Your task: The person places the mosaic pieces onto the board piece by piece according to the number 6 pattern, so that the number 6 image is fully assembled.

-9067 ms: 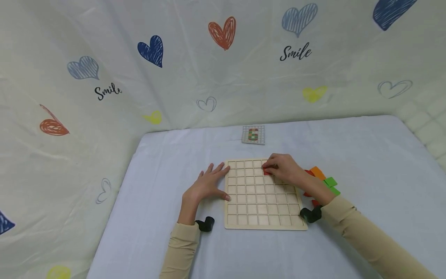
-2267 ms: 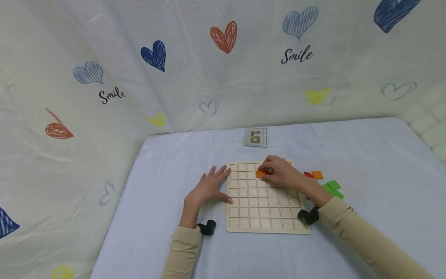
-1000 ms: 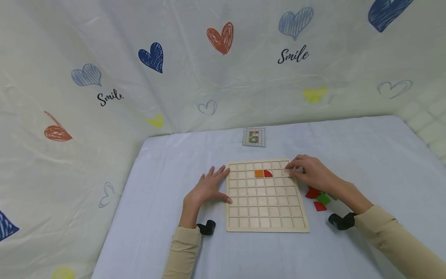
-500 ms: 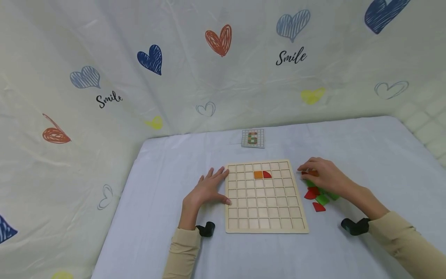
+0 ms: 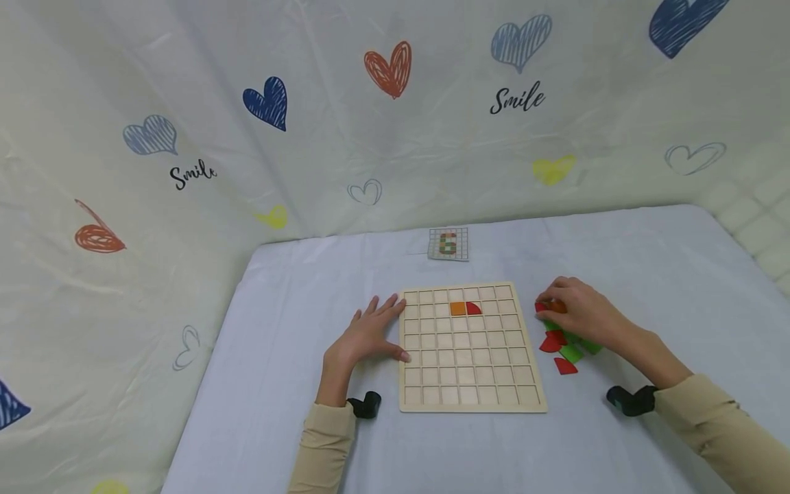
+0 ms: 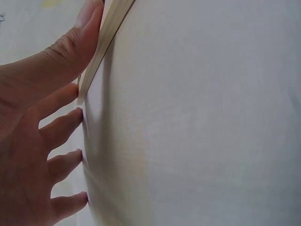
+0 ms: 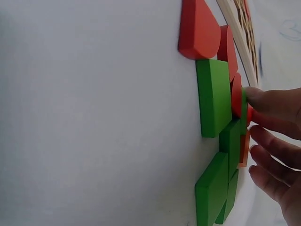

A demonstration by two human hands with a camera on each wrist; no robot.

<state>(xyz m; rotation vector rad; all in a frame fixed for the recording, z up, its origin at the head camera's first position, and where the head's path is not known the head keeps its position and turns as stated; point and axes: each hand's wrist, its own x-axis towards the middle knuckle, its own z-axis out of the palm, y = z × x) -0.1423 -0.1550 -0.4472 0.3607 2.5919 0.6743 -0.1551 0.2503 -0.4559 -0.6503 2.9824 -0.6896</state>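
Observation:
A square wooden grid board [image 5: 463, 377] lies on the white-covered table. An orange square tile [image 5: 457, 309] and a red quarter-round tile [image 5: 473, 309] sit side by side in its cells. My left hand [image 5: 364, 331] rests spread at the board's left edge, with the thumb and index fingertips touching the rim. Right of the board, my right hand [image 5: 579, 309] pinches a red rounded tile [image 5: 540, 307] at the pile, its fingers partly covering another orange tile [image 5: 558, 306]. Green square tiles [image 7: 214, 99] and more red quarter-round tiles [image 7: 199, 30] lie just below that hand.
Behind the board lies a small pattern card [image 5: 448, 244] with a coloured figure on a grid. A hanging cloth [image 5: 420, 137] printed with hearts stands at the table's far edge. Each wrist wears a black camera mount [image 5: 365, 405].
The orange tile was set beside the red one in the board. My right hand then moved right, from the board to the tile pile, and now has a red tile at its fingertips.

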